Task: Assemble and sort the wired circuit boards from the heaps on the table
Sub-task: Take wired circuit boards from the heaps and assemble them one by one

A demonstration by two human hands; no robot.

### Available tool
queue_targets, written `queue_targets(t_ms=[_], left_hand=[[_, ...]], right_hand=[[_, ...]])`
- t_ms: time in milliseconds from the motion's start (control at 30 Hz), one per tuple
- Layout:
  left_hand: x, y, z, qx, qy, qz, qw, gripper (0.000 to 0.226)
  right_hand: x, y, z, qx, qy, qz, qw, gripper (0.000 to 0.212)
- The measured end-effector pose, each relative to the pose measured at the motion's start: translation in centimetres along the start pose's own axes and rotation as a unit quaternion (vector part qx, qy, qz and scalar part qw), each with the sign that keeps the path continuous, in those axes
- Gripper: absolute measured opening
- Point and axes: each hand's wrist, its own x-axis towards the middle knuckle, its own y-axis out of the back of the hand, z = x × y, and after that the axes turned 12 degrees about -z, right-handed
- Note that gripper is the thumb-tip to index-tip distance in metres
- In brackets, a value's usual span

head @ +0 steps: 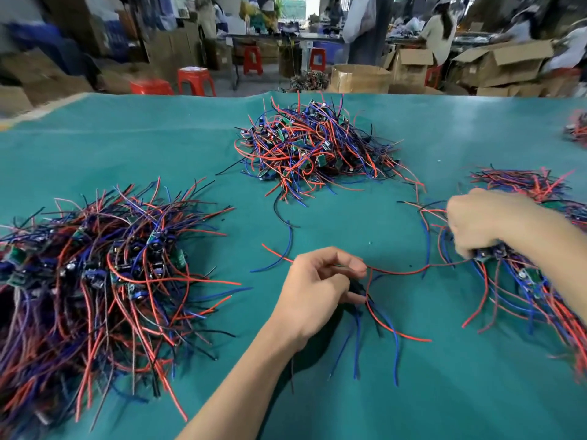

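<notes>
The counter (95,138) is covered with a teal cloth and carries several heaps of wired circuit boards. A large heap (95,281) lies at the left, with red, blue and black wires and small green boards mixed in it. A second heap (311,147) lies in the middle, far from the person. A third heap (533,249) lies at the right side, partly under the right arm. A small part of one more heap (578,127) shows at the right edge.

The left hand (317,287) is in the middle, near the front edge. Its fingers are curled and pinch a small bundle of wires (378,328), red, blue and black, which hangs down from the hand onto the cloth. A board in this hand cannot be seen clearly.

The right hand (486,223) rests on the right heap. Its fingers are curled down around some boards (489,254) with wires at the edge of this heap. One long red wire (400,272) runs on the cloth between the two hands.

Behind the counter, on the floor, stand open cardboard boxes (502,63). One round cardboard container (360,78) stands beside a pile of wires (308,81); what is inside the boxes cannot be seen. Red stools (195,79) stand there too.
</notes>
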Motion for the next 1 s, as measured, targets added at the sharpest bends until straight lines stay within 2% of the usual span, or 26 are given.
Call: queue_targets(t_ms=[100, 233, 300, 367, 467, 567, 733, 933, 1000], left_hand=[[0.0, -0.1, -0.1, 0.018, 0.008, -0.003, 1.0, 0.042], [0.1, 0.1, -0.2, 0.018, 0.013, 0.013, 1.0, 0.039], [0.1, 0.1, -0.2, 0.022, 0.017, 0.014, 1.0, 0.037], [0.0, 0.2, -0.2, 0.032, 0.021, 0.012, 0.999, 0.034], [-0.1, 0.3, -0.2, 0.04, 0.025, 0.009, 0.999, 0.031], [0.0, 0.4, -0.1, 0.035, 0.028, 0.01, 0.999, 0.028], [0.0, 0.6, -0.2, 0.027, 0.027, 0.006, 0.999, 0.026], [0.1, 0.5, -0.2, 0.019, 0.02, 0.009, 1.0, 0.027], [0.1, 0.5, -0.1, 0.007, 0.014, 0.009, 1.0, 0.025]], right_hand=[[0.1, 0.4, 1.3, -0.007, -0.016, -0.041, 0.999, 0.024], [0.0, 1.3, 0.3, -0.019, 0.003, -0.024, 1.0, 0.024], [0.6, 2.0, -1.4, 0.033, 0.052, 0.018, 0.998, 0.017], [2.1, 2.9, -4.1, 0.138, 0.121, 0.087, 0.979, 0.009], [5.1, 4.5, -9.0, 0.256, 0.189, 0.171, 0.932, 0.024], [7.9, 5.7, -13.1, 0.366, 0.173, 0.196, 0.893, 0.035], [10.0, 5.8, -15.7, 0.372, 0.091, 0.26, 0.887, 0.014], [8.5, 4.8, -13.5, 0.411, 0.109, 0.238, 0.874, 0.019], [6.5, 3.4, -12.1, 0.457, 0.129, 0.216, 0.853, 0.023]])
